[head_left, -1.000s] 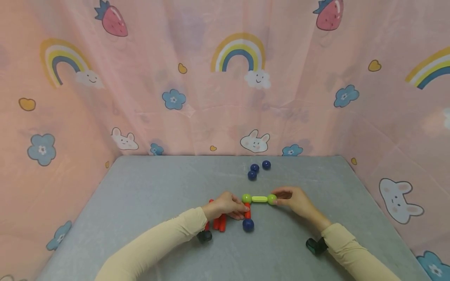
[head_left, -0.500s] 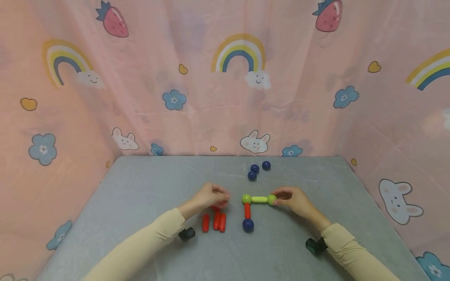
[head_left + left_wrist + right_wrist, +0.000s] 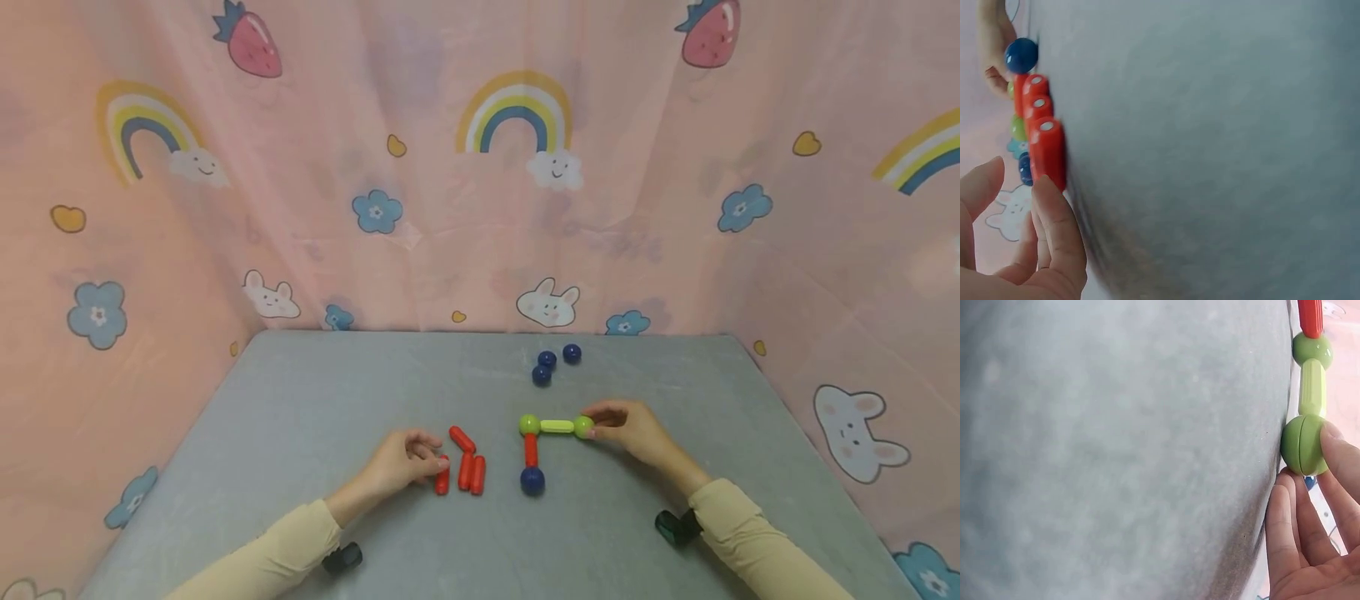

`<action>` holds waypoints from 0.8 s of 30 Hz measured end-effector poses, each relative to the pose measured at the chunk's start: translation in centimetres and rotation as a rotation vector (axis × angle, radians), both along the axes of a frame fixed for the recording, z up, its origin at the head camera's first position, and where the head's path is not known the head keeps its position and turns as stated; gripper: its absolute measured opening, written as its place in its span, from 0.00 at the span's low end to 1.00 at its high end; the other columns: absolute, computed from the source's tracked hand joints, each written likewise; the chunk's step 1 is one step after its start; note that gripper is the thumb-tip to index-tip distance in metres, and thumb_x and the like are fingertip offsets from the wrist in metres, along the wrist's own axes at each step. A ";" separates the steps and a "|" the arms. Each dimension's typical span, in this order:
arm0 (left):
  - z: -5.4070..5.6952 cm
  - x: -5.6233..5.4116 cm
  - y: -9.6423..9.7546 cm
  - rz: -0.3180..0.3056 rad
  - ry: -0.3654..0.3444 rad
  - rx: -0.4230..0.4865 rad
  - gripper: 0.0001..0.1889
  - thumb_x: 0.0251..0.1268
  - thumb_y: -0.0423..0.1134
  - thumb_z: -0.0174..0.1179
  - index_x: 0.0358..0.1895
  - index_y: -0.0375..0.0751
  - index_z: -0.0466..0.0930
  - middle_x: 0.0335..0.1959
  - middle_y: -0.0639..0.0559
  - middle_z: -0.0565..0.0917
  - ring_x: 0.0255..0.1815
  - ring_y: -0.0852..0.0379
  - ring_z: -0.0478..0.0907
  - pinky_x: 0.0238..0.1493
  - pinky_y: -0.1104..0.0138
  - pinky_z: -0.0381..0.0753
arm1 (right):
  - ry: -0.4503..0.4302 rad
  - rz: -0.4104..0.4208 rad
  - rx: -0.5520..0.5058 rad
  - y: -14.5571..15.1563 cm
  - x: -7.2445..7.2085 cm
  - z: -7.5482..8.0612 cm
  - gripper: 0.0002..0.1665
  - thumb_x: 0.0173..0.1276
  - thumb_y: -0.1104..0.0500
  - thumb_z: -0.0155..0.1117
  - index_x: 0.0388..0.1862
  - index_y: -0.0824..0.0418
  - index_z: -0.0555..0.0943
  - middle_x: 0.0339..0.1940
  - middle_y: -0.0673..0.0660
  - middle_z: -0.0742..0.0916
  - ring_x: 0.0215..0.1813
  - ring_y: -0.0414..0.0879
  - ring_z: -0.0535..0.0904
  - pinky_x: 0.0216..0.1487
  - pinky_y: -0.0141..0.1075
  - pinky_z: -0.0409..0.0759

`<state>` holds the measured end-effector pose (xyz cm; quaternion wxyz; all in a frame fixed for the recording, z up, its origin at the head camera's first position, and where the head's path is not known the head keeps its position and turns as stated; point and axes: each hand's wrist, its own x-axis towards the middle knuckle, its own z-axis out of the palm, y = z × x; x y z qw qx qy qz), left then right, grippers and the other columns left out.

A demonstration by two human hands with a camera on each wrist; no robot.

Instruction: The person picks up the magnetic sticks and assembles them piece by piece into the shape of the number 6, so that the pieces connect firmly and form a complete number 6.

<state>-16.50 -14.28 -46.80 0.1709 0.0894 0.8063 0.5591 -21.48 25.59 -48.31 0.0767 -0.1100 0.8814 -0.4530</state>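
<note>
- Pinching the held ball (image 3: 582,427) between thumb and fingers, the right hand (image 3: 632,429) rests by the worktop (image 3: 600,542).
- Left hand (image 3: 405,458): nothing in its grasp, as far as it shows. Thumb and fingers stand apart, tips right at the near rod (image 3: 442,479); whether they touch it, I cannot tell.
- Left of the right hand, in line: green rod (image 3: 557,427), then corner ball (image 3: 529,425). From there the joined rod (image 3: 531,451) runs back towards the person to the end ball (image 3: 532,481), making an L.
- Just right of the left hand, past the near rod: three loose rods (image 3: 477,475), close together. Beyond both hands, well apart from them: three spare balls (image 3: 572,353).
- Handling: all look light, stiff and hard, probably plastic. Balls may slip or roll; joints are likely the weak points.
- Hold: take a rod across its middle, ends free; a ball across its widest part.
- Looks: near, joined and loose rods red, pale spots (image 3: 1047,126) on several ends; green rod ridged, paler than its balls; held ball seamed; end and spare balls glossy dark blue.
</note>
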 end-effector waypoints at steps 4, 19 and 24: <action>-0.4 0.5 -0.1 0.012 -0.004 -0.014 0.23 0.58 0.37 0.71 0.52 0.27 0.77 0.30 0.47 0.83 0.27 0.61 0.78 0.29 0.70 0.80 | 0.002 -0.002 0.003 0.0 0.1 0.0 0.21 0.62 0.52 0.73 0.52 0.59 0.85 0.50 0.59 0.88 0.48 0.46 0.84 0.44 0.27 0.81; -1.0 0.9 0.3 0.037 0.089 -0.113 0.19 0.53 0.36 0.74 0.45 0.30 0.81 0.30 0.48 0.82 0.27 0.61 0.76 0.26 0.74 0.76 | -0.007 0.002 -0.004 0.1 0.1 0.0 0.21 0.62 0.53 0.73 0.52 0.60 0.84 0.50 0.60 0.88 0.48 0.45 0.84 0.45 0.27 0.81; -0.9 0.9 0.3 0.031 0.098 -0.113 0.19 0.53 0.35 0.74 0.46 0.31 0.80 0.31 0.47 0.82 0.27 0.61 0.77 0.26 0.73 0.76 | -0.007 0.006 -0.002 0.1 0.0 0.0 0.21 0.62 0.53 0.73 0.53 0.60 0.84 0.50 0.60 0.88 0.48 0.47 0.84 0.45 0.27 0.81</action>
